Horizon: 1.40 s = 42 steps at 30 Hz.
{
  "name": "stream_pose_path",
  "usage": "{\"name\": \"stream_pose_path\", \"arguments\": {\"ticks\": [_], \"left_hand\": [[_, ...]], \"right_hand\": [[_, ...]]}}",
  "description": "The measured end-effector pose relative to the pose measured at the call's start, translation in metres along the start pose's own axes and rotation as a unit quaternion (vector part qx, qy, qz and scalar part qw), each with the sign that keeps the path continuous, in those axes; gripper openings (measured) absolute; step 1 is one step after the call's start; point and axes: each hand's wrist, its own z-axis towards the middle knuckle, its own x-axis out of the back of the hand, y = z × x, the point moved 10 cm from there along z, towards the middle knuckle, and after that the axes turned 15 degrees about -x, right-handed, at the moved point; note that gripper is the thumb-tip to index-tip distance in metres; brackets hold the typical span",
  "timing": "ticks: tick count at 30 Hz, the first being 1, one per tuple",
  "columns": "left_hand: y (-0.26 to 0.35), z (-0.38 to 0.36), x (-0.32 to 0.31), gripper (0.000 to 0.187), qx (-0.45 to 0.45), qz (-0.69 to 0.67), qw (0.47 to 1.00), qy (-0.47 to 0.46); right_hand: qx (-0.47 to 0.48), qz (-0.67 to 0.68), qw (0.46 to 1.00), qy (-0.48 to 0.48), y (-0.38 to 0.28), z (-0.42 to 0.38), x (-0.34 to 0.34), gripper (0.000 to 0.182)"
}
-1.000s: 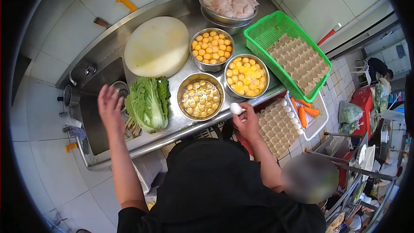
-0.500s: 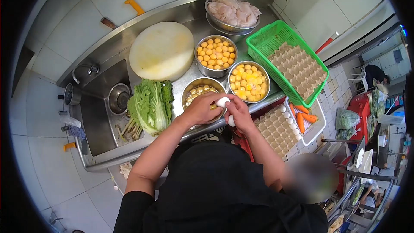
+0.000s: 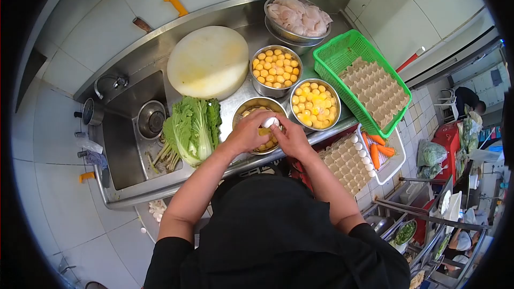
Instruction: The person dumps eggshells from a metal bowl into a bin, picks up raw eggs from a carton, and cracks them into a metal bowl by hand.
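Observation:
Over the near steel bowl (image 3: 239, 109), my left hand (image 3: 247, 135) and my right hand (image 3: 293, 138) come together around a white egg (image 3: 270, 122). The fingers of both hands are closed on its shell. A patch of yellow shows at my left fingers, just below the egg. Yolks and clear liquid lie in the near bowl, partly hidden under my hands. Just beyond stand a second steel bowl (image 3: 338, 108) of yolks, some of them broken, and a deeper pot (image 3: 276, 92) filled with whole yolks.
Left of the bowls are leafy greens (image 3: 194, 131), a round cutting board (image 3: 209, 63) and a sink (image 3: 126, 174). A green basket (image 3: 333, 69) holds egg trays. Below it, another egg tray (image 3: 342, 166) carries several eggs beside carrots (image 3: 375, 156). Sliced pale meat (image 3: 300, 16) fills a back bowl.
My hands have closed in on the egg over the bowl. The second egg seen in my right palm is now hidden. The view has shifted slightly.

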Motion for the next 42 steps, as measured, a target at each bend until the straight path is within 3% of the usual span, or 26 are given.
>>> {"name": "stream_pose_path", "arguments": {"ticks": [3,5,6,7,9,10,12,13,15,16,17,19,20,21,23,25,27,28,29,30,31,33,35,37,42], "left_hand": [[-0.01,-0.008,-0.01,0.045,0.022,0.026,0.999,0.022],[-0.048,-0.026,-0.024,0.042,0.159,-0.189,0.964,0.099],[-0.067,-0.034,-0.025,0.043,0.155,-0.221,0.953,0.135],[-0.072,-0.044,-0.024,0.038,0.258,-0.368,0.867,0.216],[-0.083,-0.06,-0.017,0.029,0.305,-0.535,0.729,0.3],[-0.085,-0.064,-0.009,0.029,0.304,-0.536,0.728,0.3],[-0.089,-0.073,-0.001,0.022,0.299,-0.591,0.662,0.35],[-0.091,-0.076,0.001,0.022,0.301,-0.593,0.661,0.348],[-0.092,-0.078,0.0,0.018,0.308,-0.602,0.65,0.346],[-0.087,-0.075,0.0,0.013,0.309,-0.59,0.662,0.343],[-0.086,-0.075,-0.003,0.013,0.31,-0.591,0.663,0.34],[-0.081,-0.07,-0.007,0.009,0.31,-0.54,0.729,0.286],[-0.079,-0.067,-0.013,0.007,0.32,-0.534,0.732,0.277],[-0.077,-0.064,-0.017,0.007,0.319,-0.535,0.733,0.274],[-0.073,-0.059,-0.025,0.007,0.333,-0.499,0.768,0.224],[-0.068,-0.055,-0.026,0.01,0.337,-0.445,0.807,0.19],[-0.057,-0.044,-0.031,0.019,0.275,-0.396,0.87,0.103],[-0.053,-0.04,-0.033,0.019,0.274,-0.396,0.87,0.107],[-0.036,-0.025,-0.028,0.026,0.189,-0.303,0.931,0.076],[-0.017,-0.013,-0.025,0.033,0.1,-0.203,0.973,0.042],[-0.014,-0.01,-0.025,0.033,0.1,-0.202,0.973,0.044],[0.008,0.003,-0.024,0.046,-0.002,-0.066,0.998,-0.023],[0.008,0.003,-0.016,0.046,0.0,-0.032,0.999,-0.017],[0.008,0.001,-0.004,0.042,-0.01,-0.032,0.999,0.008],[-0.011,-0.017,0.012,0.032,0.041,-0.064,0.994,0.072]], "right_hand": [[0.007,0.042,0.999,-0.027,0.005,0.001,-0.007,0.036],[-0.177,0.297,0.935,-0.078,0.043,0.002,-0.009,0.036],[-0.246,0.422,0.868,-0.085,0.04,-0.008,0.004,0.029],[-0.245,0.42,0.87,-0.083,0.047,-0.011,0.014,0.029],[-0.282,0.68,0.667,-0.114,0.07,-0.03,0.014,0.029],[-0.282,0.679,0.668,-0.114,0.081,-0.038,0.018,0.029],[-0.249,0.613,0.728,-0.181,0.084,-0.051,0.017,0.031],[-0.251,0.613,0.728,-0.179,0.088,-0.056,0.014,0.031],[-0.262,0.464,0.841,-0.097,0.105,-0.06,0.019,0.039],[-0.234,0.387,0.89,-0.063,0.103,-0.057,0.024,0.04],[-0.234,0.389,0.889,-0.06,0.105,-0.057,0.018,0.04],[-0.12,0.166,0.977,0.065,0.096,-0.054,0.03,0.042],[-0.074,0.067,0.988,0.116,0.106,-0.049,0.024,0.042],[-0.075,0.068,0.988,0.119,0.129,-0.044,0.015,0.042],[0.055,-0.172,0.965,0.193,0.128,-0.046,0.001,0.043],[0.085,-0.177,0.955,0.224,0.099,-0.048,0.011,0.041],[-0.12,0.059,0.983,0.129,0.107,-0.045,0.019,0.04],[-0.104,0.191,0.972,0.095,0.1,-0.038,0.014,0.035],[-0.103,0.189,0.972,0.093,0.094,-0.034,0.013,0.035],[-0.157,0.306,0.939,0.01,0.088,-0.031,0.002,0.033],[-0.205,0.416,0.883,-0.073,0.078,-0.03,-0.014,0.031],[-0.209,0.415,0.88,-0.102,0.064,-0.022,-0.021,0.03],[-0.22,0.448,0.846,-0.188,0.054,-0.018,-0.041,0.034],[-0.208,0.435,0.851,-0.206,0.047,-0.014,-0.043,0.037],[-0.094,0.28,0.924,-0.241,0.026,-0.007,-0.048,0.04]]}}
